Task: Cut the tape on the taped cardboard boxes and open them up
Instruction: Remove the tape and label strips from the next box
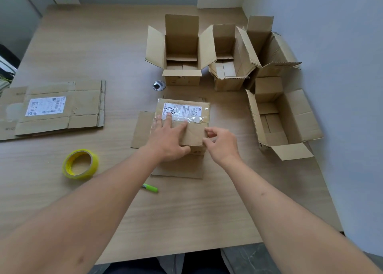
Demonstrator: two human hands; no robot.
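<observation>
Pale wood-grain laminate counter (pixel 196 211), filling most of the head view, bounded by grey-white walls at the far edge and along the right side. Round metal cable grommet (pixel 159 85) set into the surface near the middle.

Taped brown cardboard box with a white shipping label (pixel 183 116) at centre, flaps closed under clear glossy tape, sitting on a flat sheet of loose cardboard (pixel 143 128). Left hand (pixel 167 141) pressed flat on the box top, fingers straight and spread, fingertips reaching the label. Right hand (pixel 221 143) at the box's right edge, fingers curled, thumb and forefinger pinching at the tape or flap edge there; exact hold too small to tell.

Four opened brown cardboard boxes with flaps standing up: one behind the taped box (pixel 181 52), a second just right of it (pixel 230 60), a third against the right wall in the far corner (pixel 271 48), a fourth near the right wall, closer in (pixel 284 120).

Flattened cardboard carton with a white label (pixel 53 106) lying at far left. Yellow roll of clear packing tape (pixel 80 164) nearer, left of the forearm. Small green cutter or marker (pixel 150 188) just beside the left forearm, partly hidden.

Dark floor (pixel 238 257) visible below the near counter edge.
</observation>
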